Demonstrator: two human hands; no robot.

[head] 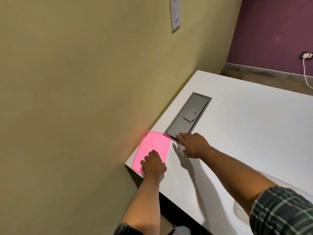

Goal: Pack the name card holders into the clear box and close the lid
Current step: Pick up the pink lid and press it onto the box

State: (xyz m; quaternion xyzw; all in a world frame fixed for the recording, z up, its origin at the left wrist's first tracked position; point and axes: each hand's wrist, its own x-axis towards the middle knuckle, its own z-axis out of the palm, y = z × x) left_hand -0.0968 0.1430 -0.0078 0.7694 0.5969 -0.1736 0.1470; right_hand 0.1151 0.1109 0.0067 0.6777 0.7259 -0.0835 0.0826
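Observation:
A flat pink lid (155, 146) lies on the white table (245, 129) at its near left corner, close to the wall. My left hand (153, 164) rests palm down on the lid's near end, fingers together. My right hand (192, 144) hovers or rests just right of the lid with fingers spread, its fingertips at the near end of a grey recessed panel (186, 116). A thin dark edge shows under those fingertips. No clear box or name card holders are in view.
The grey panel, set into the table, holds a small white card (191, 115). A yellow wall (84, 82) runs along the table's left edge. A purple wall with a plugged-in charger (306, 55) and white cable stands at the far right.

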